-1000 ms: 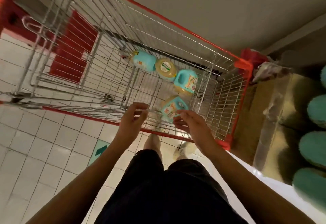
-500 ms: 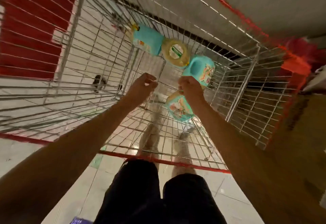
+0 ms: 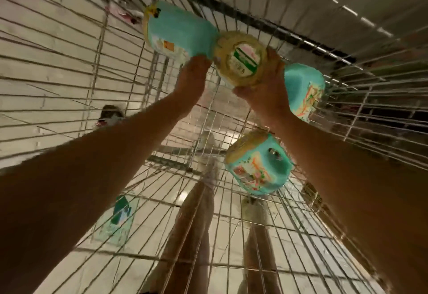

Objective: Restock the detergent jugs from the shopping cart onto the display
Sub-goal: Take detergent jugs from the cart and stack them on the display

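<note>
Several teal detergent jugs lie on the wire floor of the shopping cart (image 3: 69, 80). My right hand (image 3: 266, 92) grips the middle jug (image 3: 240, 59), whose round yellow end with a green-and-white label faces me; the thumb is under it and the fingers wrap its right side. My left hand (image 3: 192, 78) reaches the near end of the left teal jug (image 3: 178, 32). Its fingertips are hidden between that jug and the middle one. Another teal jug (image 3: 304, 92) lies behind my right wrist. One more teal jug (image 3: 257, 164) lies nearer me, under my right forearm.
Wire cart walls close in on all sides, with the far wall just behind the jugs. Through the mesh floor I see pale floor tiles, my legs and feet (image 3: 208, 171), a cart wheel (image 3: 108, 115) and a green floor sticker (image 3: 120, 210). The display is out of view.
I have leaned deeper into the cart. Both hands moved forward past the nearest jug; the right hand now grips the yellow-ended jug and the left hand reached the left teal jug.
</note>
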Demonstrator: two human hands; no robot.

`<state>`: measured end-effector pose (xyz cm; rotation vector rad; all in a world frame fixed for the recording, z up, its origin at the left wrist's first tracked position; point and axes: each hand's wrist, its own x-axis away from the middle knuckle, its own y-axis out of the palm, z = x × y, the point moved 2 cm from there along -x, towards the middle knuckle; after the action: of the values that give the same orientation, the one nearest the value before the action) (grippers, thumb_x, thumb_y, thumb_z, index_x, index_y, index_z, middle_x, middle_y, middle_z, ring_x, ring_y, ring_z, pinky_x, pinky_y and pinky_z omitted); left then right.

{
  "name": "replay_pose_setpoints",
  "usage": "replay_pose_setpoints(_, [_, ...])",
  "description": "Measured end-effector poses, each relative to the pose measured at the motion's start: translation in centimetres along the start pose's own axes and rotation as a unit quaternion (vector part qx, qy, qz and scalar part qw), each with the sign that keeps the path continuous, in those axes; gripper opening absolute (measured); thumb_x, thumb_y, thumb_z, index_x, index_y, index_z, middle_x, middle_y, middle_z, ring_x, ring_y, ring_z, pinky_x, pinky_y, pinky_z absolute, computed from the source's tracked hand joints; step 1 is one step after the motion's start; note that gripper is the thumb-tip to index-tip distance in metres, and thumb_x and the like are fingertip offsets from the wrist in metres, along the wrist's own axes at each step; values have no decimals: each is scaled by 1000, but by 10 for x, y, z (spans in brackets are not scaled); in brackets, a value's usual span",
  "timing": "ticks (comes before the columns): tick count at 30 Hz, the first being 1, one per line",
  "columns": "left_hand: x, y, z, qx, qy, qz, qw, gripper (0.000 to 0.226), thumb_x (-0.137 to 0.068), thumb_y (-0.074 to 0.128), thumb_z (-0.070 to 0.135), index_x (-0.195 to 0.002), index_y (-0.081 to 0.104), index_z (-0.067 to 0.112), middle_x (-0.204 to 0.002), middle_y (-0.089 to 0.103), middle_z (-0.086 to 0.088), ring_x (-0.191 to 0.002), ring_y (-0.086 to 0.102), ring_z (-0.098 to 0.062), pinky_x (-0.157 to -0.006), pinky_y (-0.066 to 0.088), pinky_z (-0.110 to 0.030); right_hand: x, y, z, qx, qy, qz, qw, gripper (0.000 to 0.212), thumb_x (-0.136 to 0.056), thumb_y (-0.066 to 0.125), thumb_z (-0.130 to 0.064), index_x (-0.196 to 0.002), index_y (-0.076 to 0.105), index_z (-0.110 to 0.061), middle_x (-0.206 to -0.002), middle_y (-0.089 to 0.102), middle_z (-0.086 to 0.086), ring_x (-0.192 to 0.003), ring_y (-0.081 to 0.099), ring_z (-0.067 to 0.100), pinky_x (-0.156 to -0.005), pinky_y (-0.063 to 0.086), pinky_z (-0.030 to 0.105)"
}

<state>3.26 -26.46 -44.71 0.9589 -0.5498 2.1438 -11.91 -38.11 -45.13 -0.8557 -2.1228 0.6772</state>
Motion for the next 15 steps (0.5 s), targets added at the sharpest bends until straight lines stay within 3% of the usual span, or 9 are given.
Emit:
replay_pose_setpoints(2, [-10, 10, 1, -4, -16, -34, 999, 29, -116, 35, 23, -121, 62, 16, -124, 64, -2, -111, 59, -17, -94, 46, -33, -8, 5, 7, 1, -15, -10, 1000, 130, -62, 101, -33, -162, 21, -5, -156, 39, 17, -139, 49, 35, -109, 51, 51])
replay_pose_setpoints(4, [-14, 20, 3, -5, -26, -53, 998, 45, -116, 33, 41, -146, 53, 14, -143, 59, -6, -128, 55, -22, -89, 49, -32, -12, 6, 13, -17, -39, -15, 999, 129, -60, 101, -35, -159, 24, -7, -153, 42, 15, -137, 52, 31, -107, 54, 47])
replay_pose_setpoints(7, [-17, 33, 9, 53, -41, -43, 997, 57, -113, 28, 53, -155, 45, 18, -140, 59, 1, -124, 53, -13, -78, 45, -27, -13, 2, 12, -19, -61, -4, 998, 122, -58, 101, -34, -154, 29, -9, -147, 48, 13, -132, 55, 28, -103, 56, 43])
replay_pose_setpoints(12, [-7, 21, 8, 62, -74, -25, 995, 63, -109, 27, 65, -143, 57, 21, -119, 66, 9, -110, 61, -12, -80, 44, -35, -1, -13, -3, -64, -61, 14, 996, 111, -57, 99, -41, -144, 38, -8, -139, 53, 11, -126, 59, 23, -97, 59, 39])
replay_pose_setpoints(15, [9, -3, 9, 50, -53, -19, 997, 51, -110, 31, 62, -108, 70, 29, -96, 76, 19, -101, 66, -6, -87, 45, -37, 15, -28, -18, -103, -48, -4, 994, 111, -57, 99, -45, -144, 39, -12, -139, 55, 6, -125, 60, 18, -99, 58, 33])
